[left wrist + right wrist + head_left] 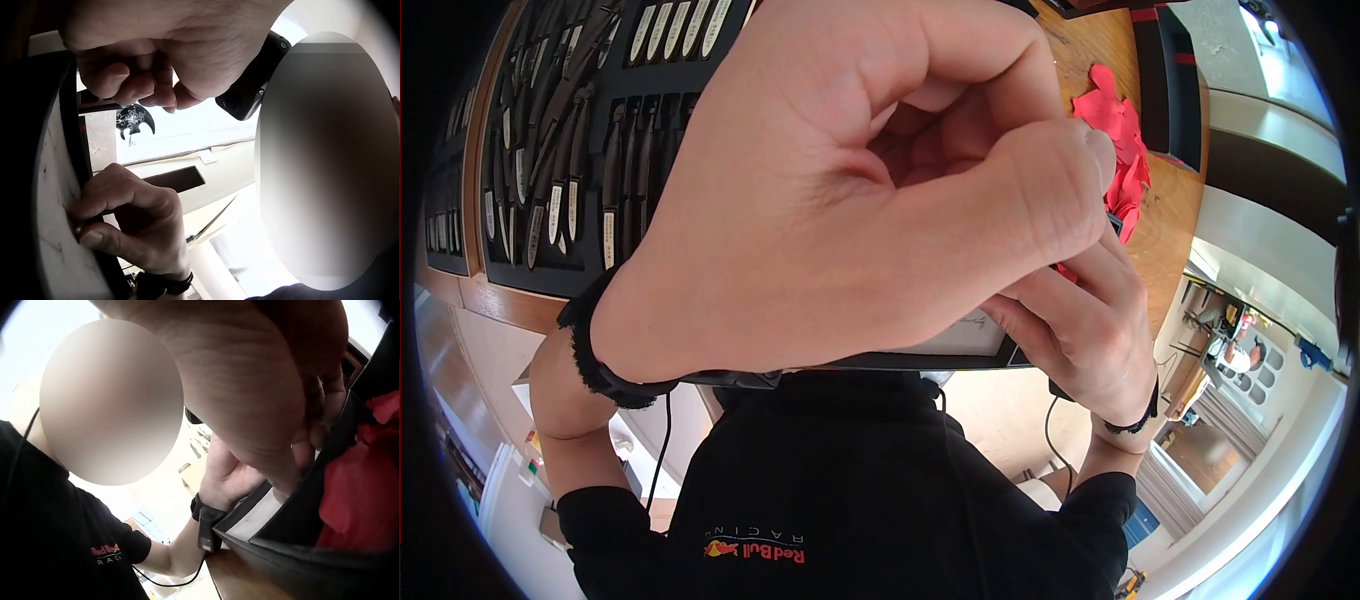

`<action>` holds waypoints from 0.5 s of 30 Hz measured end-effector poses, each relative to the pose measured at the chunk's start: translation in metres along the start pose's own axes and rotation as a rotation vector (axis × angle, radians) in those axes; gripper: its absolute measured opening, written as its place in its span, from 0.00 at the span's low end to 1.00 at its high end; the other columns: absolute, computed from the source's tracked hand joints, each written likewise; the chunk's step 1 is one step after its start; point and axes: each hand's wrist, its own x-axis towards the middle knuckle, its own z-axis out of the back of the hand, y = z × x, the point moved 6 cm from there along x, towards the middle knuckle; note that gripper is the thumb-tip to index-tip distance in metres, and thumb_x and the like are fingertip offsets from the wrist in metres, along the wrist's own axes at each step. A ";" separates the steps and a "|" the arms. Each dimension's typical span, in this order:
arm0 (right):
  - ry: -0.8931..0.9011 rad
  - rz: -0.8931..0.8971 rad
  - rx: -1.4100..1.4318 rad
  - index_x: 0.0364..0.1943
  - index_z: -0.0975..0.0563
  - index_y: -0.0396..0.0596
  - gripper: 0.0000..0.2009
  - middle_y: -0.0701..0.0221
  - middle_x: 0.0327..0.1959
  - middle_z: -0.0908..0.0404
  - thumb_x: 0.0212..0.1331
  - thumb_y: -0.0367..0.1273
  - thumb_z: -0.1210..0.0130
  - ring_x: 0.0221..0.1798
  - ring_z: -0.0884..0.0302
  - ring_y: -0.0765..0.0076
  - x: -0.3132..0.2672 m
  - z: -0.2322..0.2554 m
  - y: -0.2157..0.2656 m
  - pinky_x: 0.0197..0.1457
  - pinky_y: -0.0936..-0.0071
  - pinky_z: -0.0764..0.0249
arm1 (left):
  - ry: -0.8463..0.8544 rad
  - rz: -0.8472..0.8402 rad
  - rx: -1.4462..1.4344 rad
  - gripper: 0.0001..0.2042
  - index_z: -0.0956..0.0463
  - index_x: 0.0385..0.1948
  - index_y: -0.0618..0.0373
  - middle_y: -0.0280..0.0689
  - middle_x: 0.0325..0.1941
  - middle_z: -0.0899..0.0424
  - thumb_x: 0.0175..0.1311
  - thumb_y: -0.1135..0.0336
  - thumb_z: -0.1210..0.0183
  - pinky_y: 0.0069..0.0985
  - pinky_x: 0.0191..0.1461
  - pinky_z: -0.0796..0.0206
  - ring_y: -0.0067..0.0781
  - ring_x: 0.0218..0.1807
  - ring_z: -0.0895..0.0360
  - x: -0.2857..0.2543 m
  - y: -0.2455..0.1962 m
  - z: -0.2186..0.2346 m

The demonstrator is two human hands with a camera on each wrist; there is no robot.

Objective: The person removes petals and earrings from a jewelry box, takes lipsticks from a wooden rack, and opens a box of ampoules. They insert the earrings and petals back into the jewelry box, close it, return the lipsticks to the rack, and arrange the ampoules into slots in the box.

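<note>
Large in the head view, my left hand (850, 200) is raised with thumb and forefinger tips together; nothing shows between them. Its fingers are curled in the left wrist view. My right hand (1090, 320) is lower, at the right end of a white panel (960, 337) in a black frame. In the left wrist view that hand (134, 215) pinches a small bright object (78, 230) at the marked white panel (56, 212). In the right wrist view its fingers reach down beside the white strip (257, 514), next to a black compartment holding red pieces (356, 494).
Black trays (540, 270) of dark tools with pale labels (609, 240) stand at the left. Crumpled red pieces (1112, 130) lie on the wooden table (1175, 200) at the right, beside a black box (1165, 80). Cables hang from both wrists.
</note>
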 end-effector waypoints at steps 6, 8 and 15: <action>-0.004 -0.007 0.006 0.40 0.12 0.44 0.16 0.63 0.39 0.12 0.43 0.25 0.23 0.46 0.15 0.50 0.004 0.002 0.002 0.49 0.60 0.19 | 0.032 -0.054 0.031 0.11 0.24 0.27 0.59 0.24 0.24 0.26 0.71 0.67 0.37 0.18 0.30 0.47 0.10 0.26 0.37 0.000 -0.001 0.000; -0.014 -0.003 -0.009 0.39 0.12 0.43 0.16 0.63 0.38 0.12 0.42 0.26 0.23 0.43 0.14 0.51 0.005 0.003 0.004 0.46 0.60 0.19 | 0.027 -0.038 0.042 0.11 0.23 0.27 0.58 0.25 0.24 0.26 0.71 0.67 0.36 0.18 0.30 0.46 0.10 0.26 0.36 0.001 0.001 0.003; -0.066 0.036 0.003 0.38 0.16 0.43 0.15 0.66 0.33 0.19 0.43 0.23 0.26 0.35 0.20 0.56 0.005 -0.001 0.008 0.39 0.63 0.23 | 0.073 -0.126 0.068 0.11 0.24 0.27 0.58 0.25 0.24 0.25 0.71 0.66 0.36 0.18 0.31 0.46 0.10 0.26 0.36 0.002 0.001 0.001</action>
